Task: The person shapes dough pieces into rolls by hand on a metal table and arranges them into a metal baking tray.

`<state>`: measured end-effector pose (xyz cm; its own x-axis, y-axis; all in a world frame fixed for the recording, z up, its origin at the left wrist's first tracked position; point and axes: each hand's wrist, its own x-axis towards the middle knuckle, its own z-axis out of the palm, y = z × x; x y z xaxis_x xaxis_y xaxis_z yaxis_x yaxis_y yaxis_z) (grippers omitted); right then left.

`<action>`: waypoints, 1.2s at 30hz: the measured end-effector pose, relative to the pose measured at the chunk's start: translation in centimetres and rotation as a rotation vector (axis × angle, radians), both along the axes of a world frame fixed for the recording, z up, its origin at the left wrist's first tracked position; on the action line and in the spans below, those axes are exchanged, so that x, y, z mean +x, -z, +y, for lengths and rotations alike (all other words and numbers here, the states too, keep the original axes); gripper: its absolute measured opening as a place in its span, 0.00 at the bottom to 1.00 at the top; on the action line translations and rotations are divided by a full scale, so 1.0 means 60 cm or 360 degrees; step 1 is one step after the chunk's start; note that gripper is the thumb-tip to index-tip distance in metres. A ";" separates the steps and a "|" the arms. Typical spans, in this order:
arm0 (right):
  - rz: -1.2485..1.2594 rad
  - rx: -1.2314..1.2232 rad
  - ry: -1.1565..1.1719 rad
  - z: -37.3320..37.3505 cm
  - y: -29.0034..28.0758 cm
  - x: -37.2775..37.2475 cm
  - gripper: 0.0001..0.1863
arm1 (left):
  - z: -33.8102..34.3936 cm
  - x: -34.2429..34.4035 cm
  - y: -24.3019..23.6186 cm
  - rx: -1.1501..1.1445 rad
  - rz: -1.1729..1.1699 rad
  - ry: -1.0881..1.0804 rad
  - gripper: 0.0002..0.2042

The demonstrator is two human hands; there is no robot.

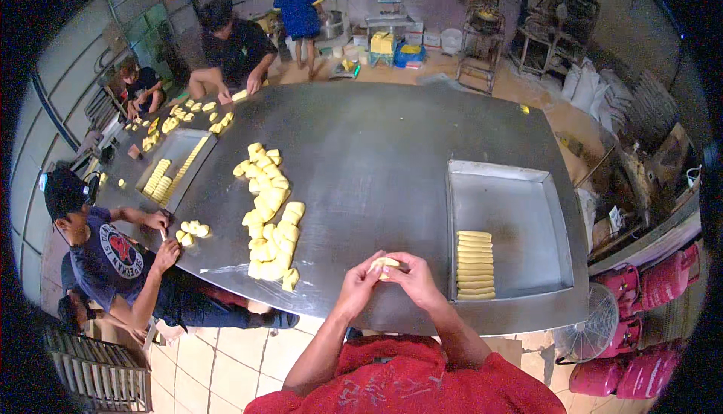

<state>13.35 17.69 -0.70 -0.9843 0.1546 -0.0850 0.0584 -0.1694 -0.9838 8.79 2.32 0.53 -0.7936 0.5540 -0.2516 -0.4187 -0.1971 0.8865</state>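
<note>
Between my two hands, just over the table's near edge, is a small piece of pale yellow dough [385, 263]. My left hand [360, 284] pinches it from the left, and my right hand [416, 278] grips its other side, fingertips meeting around it. To my left, a long heap of yellow dough pieces [269, 210] lies on the metal table [361, 143]. On my right stands a shallow metal tray [527, 226]; a column of slim dough rolls [475, 265] lies side by side along its left wall.
At the left, a co-worker [120, 263] handles dough beside a few pieces [193, 231]. Farther off, another tray [175, 165] holds dough rolls, and a person in black [233, 56] works at the far table edge. Pink gas cylinders [666, 274] and a fan [591, 323] stand right.
</note>
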 end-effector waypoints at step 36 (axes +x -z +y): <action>-0.0376 0.0529 -0.0909 0.021 -0.072 -0.089 0.11 | -0.065 -0.029 -0.015 -0.0516 0.0310 -0.0014 0.13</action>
